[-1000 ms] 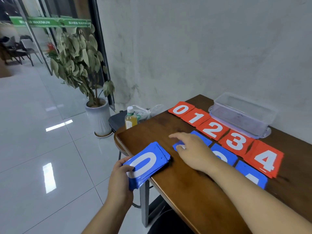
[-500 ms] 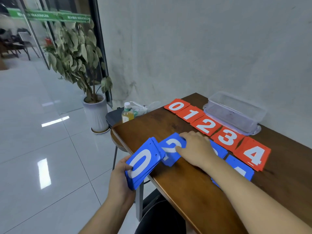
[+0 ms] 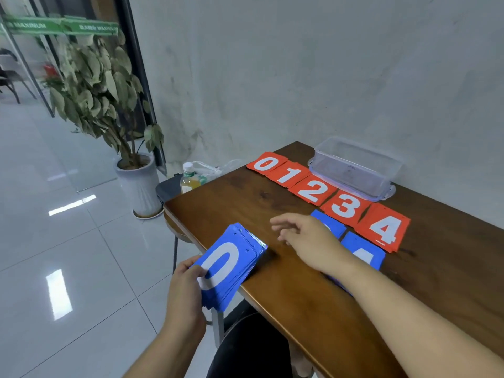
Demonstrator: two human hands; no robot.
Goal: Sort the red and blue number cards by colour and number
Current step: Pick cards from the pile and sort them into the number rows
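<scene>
**Blue stack in one hand, other hand free above a half-sorted table**

A head-worn camera looks down at a brown table (image 3: 300, 282) that runs from the centre to the lower right of the frame.

At lower centre, the left hand (image 3: 185, 293) grips a thick blue stack (image 3: 231, 266) by its near corner, thumb pressed on top and fingers wrapped under. The top card shows a white 0. The stack juts partly over the table's left edge.

Just right of it, the right hand (image 3: 308, 238) hovers above the wood with fingers loosely spread and curled, holding nothing.

Along the upper right of the table, five red cards (image 3: 316, 190) lie in a diagonal row reading 0, 1, 2, 3, 4, their edges touching or slightly overlapping. Below that row, at centre right, blue cards (image 3: 362, 252) lie flat, mostly hidden by the right wrist and forearm; their numbers cannot be read for certain.

A clear plastic box (image 3: 354, 170) sits behind the red row by the wall. A bottle (image 3: 189, 180) stands beyond the table's far left corner, and a potted plant (image 3: 114, 110) fills the upper left.

The cards look thin, light, fairly stiff and smooth, with small punched holes near the edges. A loose stack would likely slide apart, so it wants a firm pinch across one corner. A single card is probably best pushed off the top with the thumb, then taken by its edge.
</scene>
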